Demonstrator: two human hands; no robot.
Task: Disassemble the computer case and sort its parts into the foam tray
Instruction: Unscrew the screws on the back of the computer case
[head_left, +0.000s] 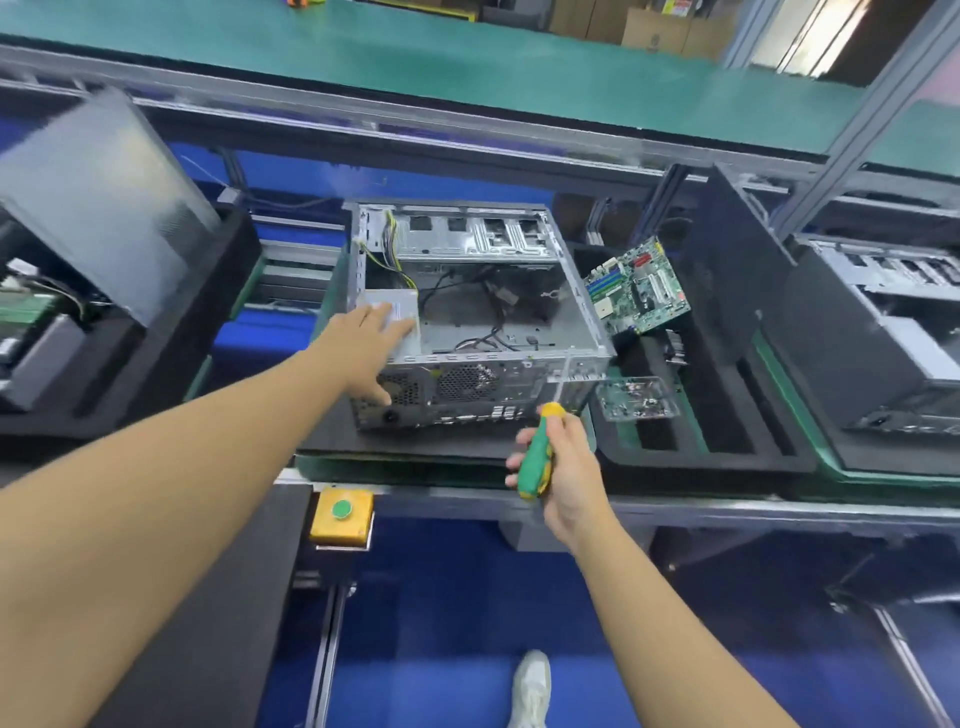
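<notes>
Steel-boxed, likely heavy and rigid, the power supply (400, 312) in the near-left corner of the computer case (498, 332) wants gripping by its sides. The left hand (371, 348) lies flat on it; the right hand (566, 467) clenches a screwdriver (537, 452).

The worktop (675, 506) is a long metal-railed line. Directly on it, side by side, lie a black pad (415, 441) carrying the open computer case (483, 322), a black foam tray (727, 447) just to its right, and further foam trays at the far left (104, 395) and far right (883, 457).
</notes>
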